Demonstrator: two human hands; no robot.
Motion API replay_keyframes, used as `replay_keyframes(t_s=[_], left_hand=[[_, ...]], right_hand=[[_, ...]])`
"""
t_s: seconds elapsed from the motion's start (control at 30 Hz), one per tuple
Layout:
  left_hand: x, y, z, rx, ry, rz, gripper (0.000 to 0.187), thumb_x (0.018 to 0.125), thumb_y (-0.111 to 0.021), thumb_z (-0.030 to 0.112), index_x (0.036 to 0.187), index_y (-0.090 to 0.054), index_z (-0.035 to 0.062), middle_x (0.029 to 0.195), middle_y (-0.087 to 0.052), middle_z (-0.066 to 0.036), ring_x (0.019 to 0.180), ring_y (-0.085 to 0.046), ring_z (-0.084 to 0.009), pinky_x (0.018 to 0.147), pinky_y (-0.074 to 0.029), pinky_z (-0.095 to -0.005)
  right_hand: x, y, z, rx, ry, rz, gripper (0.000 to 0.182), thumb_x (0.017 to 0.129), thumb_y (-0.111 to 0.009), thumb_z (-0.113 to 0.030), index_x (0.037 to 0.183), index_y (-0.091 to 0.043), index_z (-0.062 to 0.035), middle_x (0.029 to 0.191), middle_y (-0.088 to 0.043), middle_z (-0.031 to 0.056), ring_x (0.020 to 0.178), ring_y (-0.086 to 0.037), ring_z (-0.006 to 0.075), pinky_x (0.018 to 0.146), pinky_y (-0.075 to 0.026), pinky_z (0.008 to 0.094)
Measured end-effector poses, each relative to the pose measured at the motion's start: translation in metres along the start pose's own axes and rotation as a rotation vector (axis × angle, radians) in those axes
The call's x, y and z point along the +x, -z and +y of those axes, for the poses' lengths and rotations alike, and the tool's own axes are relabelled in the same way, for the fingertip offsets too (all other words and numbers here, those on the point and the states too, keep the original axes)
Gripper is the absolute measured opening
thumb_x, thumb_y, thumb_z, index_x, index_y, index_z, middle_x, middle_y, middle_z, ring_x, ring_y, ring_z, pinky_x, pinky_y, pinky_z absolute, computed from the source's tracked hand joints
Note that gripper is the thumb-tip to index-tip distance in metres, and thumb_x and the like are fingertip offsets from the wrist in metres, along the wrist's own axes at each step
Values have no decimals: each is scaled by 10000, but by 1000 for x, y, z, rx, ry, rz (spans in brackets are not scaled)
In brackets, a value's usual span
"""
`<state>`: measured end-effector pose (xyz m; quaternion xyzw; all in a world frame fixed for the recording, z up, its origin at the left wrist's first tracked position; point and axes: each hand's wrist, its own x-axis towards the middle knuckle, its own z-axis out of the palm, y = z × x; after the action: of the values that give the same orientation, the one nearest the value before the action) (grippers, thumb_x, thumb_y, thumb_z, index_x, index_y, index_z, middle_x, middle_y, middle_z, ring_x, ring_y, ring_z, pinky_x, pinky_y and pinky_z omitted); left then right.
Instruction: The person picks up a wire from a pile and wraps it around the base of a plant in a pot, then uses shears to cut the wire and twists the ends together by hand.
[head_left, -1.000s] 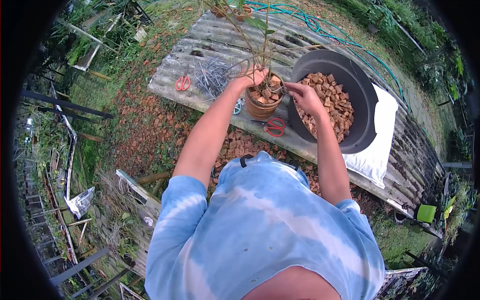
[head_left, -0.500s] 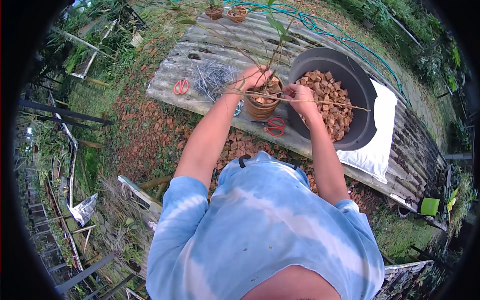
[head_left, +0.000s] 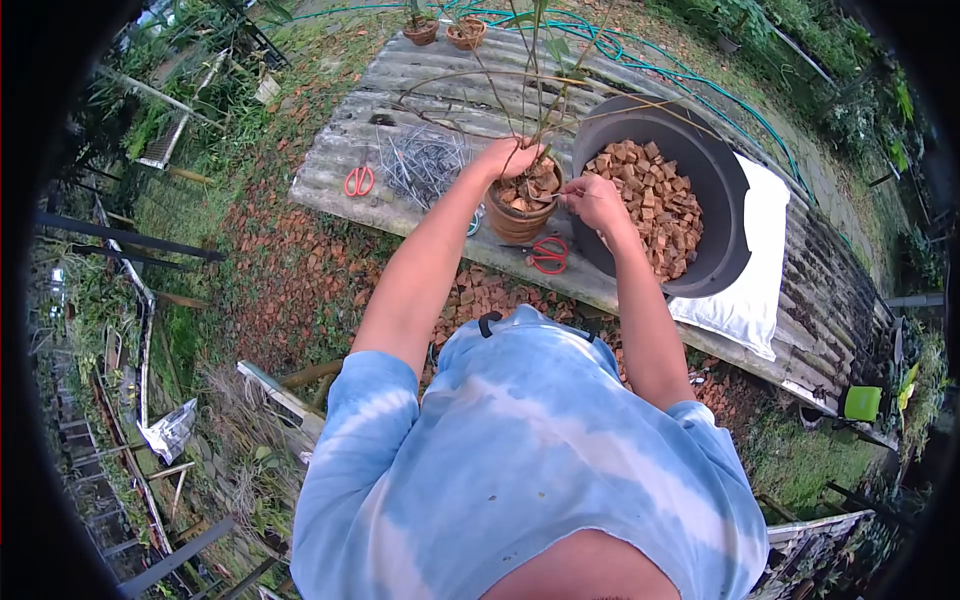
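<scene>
A clay pot (head_left: pixel 517 224) filled with brown chunks holds a tall plant with thin, leafless-looking stems (head_left: pixel 541 112) rising from it. My left hand (head_left: pixel 509 158) is at the pot's far left rim, its fingers closed around the base of the stems, partly hidden. My right hand (head_left: pixel 596 199) pinches a thin, wire-like piece beside the pot's right rim. Red-handled scissors (head_left: pixel 548 256) lie in front of the pot. A heap of grey wire pieces (head_left: pixel 423 168) lies left of it, near a second red-handled pair of scissors (head_left: pixel 359 181).
A big dark tub (head_left: pixel 722 225) of brown cubes (head_left: pixel 655 205) stands right of the pot, over a white sack (head_left: pixel 765 255). Two small potted plants (head_left: pixel 466 34) sit at the far edge of the corrugated table (head_left: pixel 345 145). A green hose (head_left: pixel 690 72) runs behind.
The long stem that lay across the pot and my hands now arches higher, beyond them. My right hand has shifted slightly, staying beside the pot; my left hand stays at the stems.
</scene>
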<state>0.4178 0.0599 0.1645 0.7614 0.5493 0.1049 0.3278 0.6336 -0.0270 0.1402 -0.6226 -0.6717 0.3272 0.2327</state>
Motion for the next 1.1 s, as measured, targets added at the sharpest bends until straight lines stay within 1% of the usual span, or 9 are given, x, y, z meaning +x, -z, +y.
replay_keyframes(t_s=[0.17,0.27,0.37,0.5,0.7,0.83,0.93,1.03,1.1], left_hand=[[16,-7,-20,-85,16,1,549,998,-508,538,1169,-708,56,1189,-709,-213,1138,-655,-382,957,-500,-437],[27,-12,-31,-141,21,-3,551,991,-528,543,1156,-716,52,1193,-707,-218,1143,-656,-377,960,-501,-429],[40,-20,-53,-171,29,2,553,992,-529,543,1165,-717,52,1209,-701,-225,1155,-653,-374,974,-499,-424],[35,-17,-48,-146,15,-7,568,992,-525,546,1188,-708,45,1228,-691,-233,1166,-648,-377,995,-493,-419],[33,-16,-41,-87,55,-13,590,999,-497,551,1209,-697,38,1255,-668,-260,1187,-633,-397,1021,-484,-427],[29,-15,-37,-87,24,7,595,997,-491,555,1198,-701,36,1253,-666,-263,1189,-628,-408,1009,-487,-438],[24,-14,-31,-90,-14,41,549,1005,-536,516,1118,-714,9,1092,-728,-207,1019,-692,-307,908,-507,-411],[18,-12,-24,-47,-7,55,571,980,-532,558,1147,-720,45,1162,-714,-233,1123,-661,-391,947,-505,-441],[17,-12,-22,-127,-9,-6,547,983,-539,546,1123,-725,51,1128,-724,-225,1078,-674,-373,920,-508,-434]], right_hand=[[8,15,-11,-32,-40,-131,215,850,-763,-157,1058,-792,-110,924,-753,184,895,-725,350,836,-560,423],[2,5,-8,-142,146,81,213,884,-716,-156,1082,-775,-104,930,-740,207,915,-708,393,826,-561,465],[-15,-6,-13,-144,155,186,207,915,-666,-152,1087,-756,-80,935,-729,222,930,-696,413,815,-559,494],[-22,-14,-10,-134,271,273,174,922,-632,-127,1021,-746,-39,936,-716,225,896,-691,422,796,-556,510],[-9,-9,-6,-235,316,163,183,916,-616,-110,1007,-738,-8,940,-709,251,924,-684,427,843,-554,507],[-13,-8,-8,-220,313,178,199,907,-624,-106,1039,-745,-18,936,-715,252,943,-689,413,861,-549,497],[-12,-5,-10,-173,305,152,199,903,-629,-110,1034,-747,-16,922,-718,246,927,-693,410,850,-548,492],[-11,-5,-17,-83,240,160,195,907,-634,-126,1018,-755,-19,923,-719,245,911,-695,417,836,-551,492],[-10,-8,-22,-53,181,187,197,910,-636,-140,1009,-761,-24,927,-718,250,904,-696,426,831,-553,492]])
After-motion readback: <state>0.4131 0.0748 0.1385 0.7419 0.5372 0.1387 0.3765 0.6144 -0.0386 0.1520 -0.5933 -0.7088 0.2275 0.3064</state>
